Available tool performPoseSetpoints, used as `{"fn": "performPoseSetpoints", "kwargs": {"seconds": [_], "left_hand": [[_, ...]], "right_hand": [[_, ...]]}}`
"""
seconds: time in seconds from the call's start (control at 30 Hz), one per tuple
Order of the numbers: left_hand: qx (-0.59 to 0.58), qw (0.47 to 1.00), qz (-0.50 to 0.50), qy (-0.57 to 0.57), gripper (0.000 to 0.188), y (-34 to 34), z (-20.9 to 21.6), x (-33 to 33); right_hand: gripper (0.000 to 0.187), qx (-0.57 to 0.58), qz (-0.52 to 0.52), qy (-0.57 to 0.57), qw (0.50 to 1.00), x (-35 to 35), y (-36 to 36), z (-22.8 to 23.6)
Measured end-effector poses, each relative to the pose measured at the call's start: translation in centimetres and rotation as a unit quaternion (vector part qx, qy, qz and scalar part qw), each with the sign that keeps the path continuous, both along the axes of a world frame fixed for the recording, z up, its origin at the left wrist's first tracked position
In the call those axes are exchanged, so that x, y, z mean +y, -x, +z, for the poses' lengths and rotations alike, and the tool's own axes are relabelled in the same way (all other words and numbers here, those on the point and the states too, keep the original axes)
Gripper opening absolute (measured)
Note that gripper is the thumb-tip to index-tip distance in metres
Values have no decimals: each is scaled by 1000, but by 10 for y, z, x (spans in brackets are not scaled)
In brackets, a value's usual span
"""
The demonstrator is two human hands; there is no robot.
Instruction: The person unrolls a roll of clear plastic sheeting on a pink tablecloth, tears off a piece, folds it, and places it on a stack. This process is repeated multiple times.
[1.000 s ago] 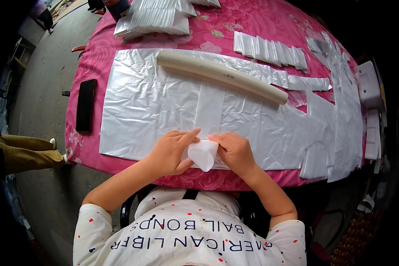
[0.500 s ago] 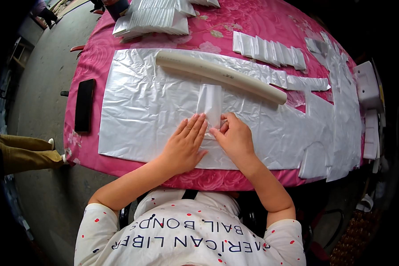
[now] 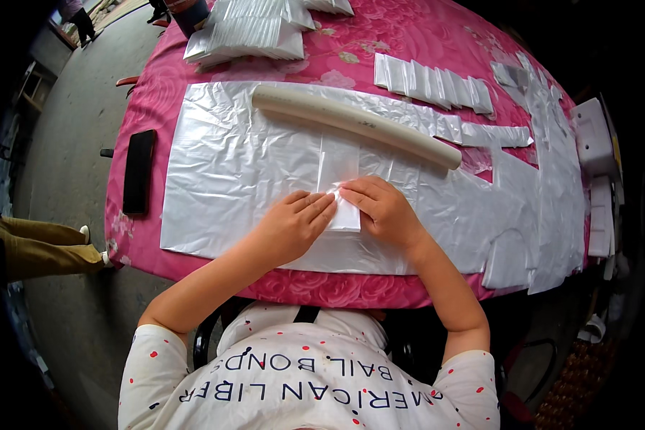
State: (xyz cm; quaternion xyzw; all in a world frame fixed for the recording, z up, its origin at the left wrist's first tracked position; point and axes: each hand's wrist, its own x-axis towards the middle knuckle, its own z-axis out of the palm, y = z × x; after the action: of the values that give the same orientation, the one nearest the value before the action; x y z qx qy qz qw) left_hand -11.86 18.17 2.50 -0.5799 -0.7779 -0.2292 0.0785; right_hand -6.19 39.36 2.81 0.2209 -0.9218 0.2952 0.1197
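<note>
A narrow folded white plastic bag (image 3: 346, 219) lies in front of me on a large sheet of silvery white plastic film (image 3: 222, 179). My left hand (image 3: 299, 221) is closed with its fingers together, its fingertips on the left side of the bag's fold. From the right, my right hand (image 3: 384, 209) pinches the same fold, thumb and fingers close to the left fingertips. The near end of the bag is doubled over, while its far part stretches flat toward a long cream plastic pipe (image 3: 358, 123). Fingertips hide part of the crease.
Stacks of folded bags (image 3: 254, 36) stand at the far left, and a row of folded bags (image 3: 433, 82) lies far right. A black phone (image 3: 138, 172) rests on the pink flowered tablecloth (image 3: 337, 290). Loose film (image 3: 552, 193) covers the right side. Another person's legs (image 3: 46, 244) show at left.
The bag's near end has been folded up, away from me. My left hand went from lying flat to gripping at the fold, and my right hand shifted slightly onto it.
</note>
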Motion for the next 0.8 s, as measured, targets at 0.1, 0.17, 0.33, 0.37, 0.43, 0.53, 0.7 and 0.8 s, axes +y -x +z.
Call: {"fn": "performPoseSetpoints", "kwargs": {"seconds": [0.1,0.17,0.33,0.37,0.43,0.53,0.7,0.8], "left_hand": [[-27,999,-36,-18,43,-20,0,-17],[-64,997,-32,3,46,-27,-2,-27],[-143,990,3,-8,47,-29,2,-27],[-199,979,29,-19,44,-30,6,-24],[-306,945,110,-34,41,-29,7,-17],[-389,889,228,-80,51,-20,3,-6],[-432,857,276,-43,68,-5,9,2],[-473,832,289,-5,71,0,20,6]], "right_hand": [[30,5,40,23,999,-13,-20,2],[28,4,41,20,999,-20,-33,4],[20,-23,-18,81,996,-23,-37,3],[17,-33,-42,107,993,-23,-35,2],[13,-214,-139,156,954,-27,-27,14],[19,-371,-209,217,878,-29,-9,23],[27,-514,-207,240,797,-16,20,22],[28,-562,-212,218,769,-13,30,24]]}}
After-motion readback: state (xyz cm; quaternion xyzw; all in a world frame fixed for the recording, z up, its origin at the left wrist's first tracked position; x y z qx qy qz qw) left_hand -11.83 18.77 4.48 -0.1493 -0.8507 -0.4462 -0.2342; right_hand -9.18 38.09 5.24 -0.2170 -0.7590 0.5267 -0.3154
